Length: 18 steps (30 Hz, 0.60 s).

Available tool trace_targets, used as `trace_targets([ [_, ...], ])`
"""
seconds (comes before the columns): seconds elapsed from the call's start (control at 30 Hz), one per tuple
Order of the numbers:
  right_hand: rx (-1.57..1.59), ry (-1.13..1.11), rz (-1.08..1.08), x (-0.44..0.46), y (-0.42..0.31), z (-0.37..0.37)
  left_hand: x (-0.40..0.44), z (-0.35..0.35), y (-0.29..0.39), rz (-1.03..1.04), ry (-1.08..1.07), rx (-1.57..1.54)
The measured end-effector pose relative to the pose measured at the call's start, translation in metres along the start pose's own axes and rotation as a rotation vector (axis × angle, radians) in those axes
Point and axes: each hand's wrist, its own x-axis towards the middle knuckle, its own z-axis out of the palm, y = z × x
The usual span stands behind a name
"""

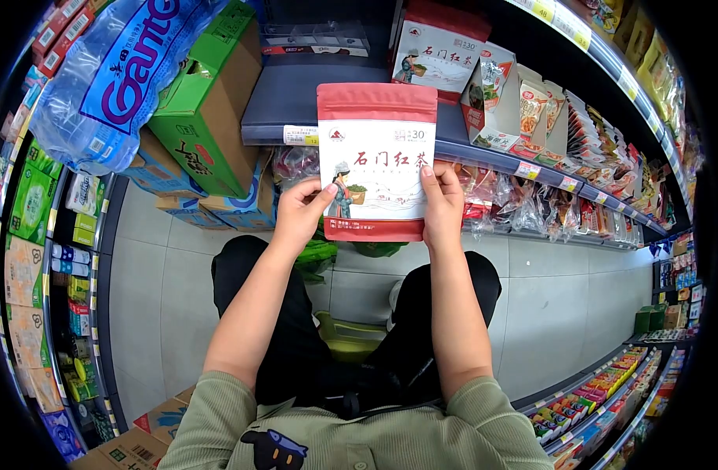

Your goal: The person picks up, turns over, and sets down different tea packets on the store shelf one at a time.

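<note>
A red and white pouch of black tea (382, 168) is held upright before me, its printed front facing the camera. My left hand (303, 205) pinches the lower left edge, thumb on the front. On the right edge, my right hand (443, 196) grips with its thumb over the front and the fingers partly hidden behind. Beyond the pouch, a dark shelf (285, 102) runs across, and a similar red and white pouch (437, 55) stands on it at the back right.
Left of the shelf stand a green carton (202, 110) and wrapped water bottles (116, 78). An open display box (500, 94) of snack packets sits on the shelf at right. Below me is a green stool (347, 337) on the tiled floor (539, 298). Stocked shelves (30, 266) line the left.
</note>
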Motion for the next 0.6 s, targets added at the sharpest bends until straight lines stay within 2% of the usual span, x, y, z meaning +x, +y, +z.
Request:
trace_targets([
  [0.13, -0.020, -0.002, -0.010, 0.0001, 0.0004, 0.0006, 0.0020, -0.0028, -0.0048, 0.048, -0.005, 0.033],
  [0.2, -0.035, -0.006, -0.019, 0.0001, 0.0007, 0.0008, 0.0028, -0.0029, -0.0062, 0.149, 0.025, 0.138],
  [0.3, -0.082, -0.013, -0.038, -0.0003, 0.0009, 0.0000, 0.0009, 0.0005, -0.0046, 0.171, 0.109, 0.240],
  [0.43, -0.167, -0.014, -0.060, -0.0008, -0.0013, -0.0009, 0.0006, -0.0021, -0.0048, 0.205, 0.103, 0.361],
  [0.53, -0.173, -0.011, -0.144, 0.0001, -0.0019, 0.0006, -0.0011, -0.0001, -0.0038, 0.153, 0.075, 0.328],
  [0.6, -0.313, 0.018, -0.321, 0.0033, -0.0022, 0.0003, -0.0034, 0.0051, -0.0012, 0.027, 0.100, 0.209],
])
